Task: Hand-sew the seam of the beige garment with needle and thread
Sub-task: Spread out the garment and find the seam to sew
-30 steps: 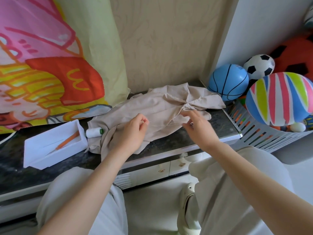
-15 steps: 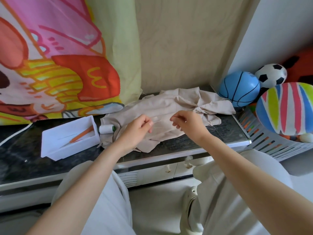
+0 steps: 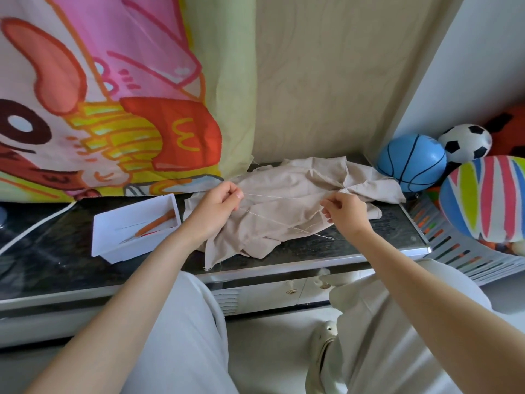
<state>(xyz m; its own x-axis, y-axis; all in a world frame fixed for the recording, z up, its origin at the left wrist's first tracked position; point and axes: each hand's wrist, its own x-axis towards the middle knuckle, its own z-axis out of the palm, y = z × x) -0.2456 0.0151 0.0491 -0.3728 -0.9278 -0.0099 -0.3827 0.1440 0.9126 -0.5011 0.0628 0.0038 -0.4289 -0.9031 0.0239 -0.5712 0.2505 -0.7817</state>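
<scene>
Both hands, left (image 3: 217,207) and right (image 3: 345,213), pinch a thread (image 3: 279,197) taut above the garment (image 3: 279,220) crumpled mid-counter; needle not discernible, no stitches visible, so sewing seems barely begun.

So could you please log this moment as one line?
left hand: pinching thread | right hand: pinching thread | thread: stretched over beige garment | needle: not discernible

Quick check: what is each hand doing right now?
Left hand: pinched shut on the thread.
Right hand: pinched shut on the same thread, above the beige garment.
</scene>
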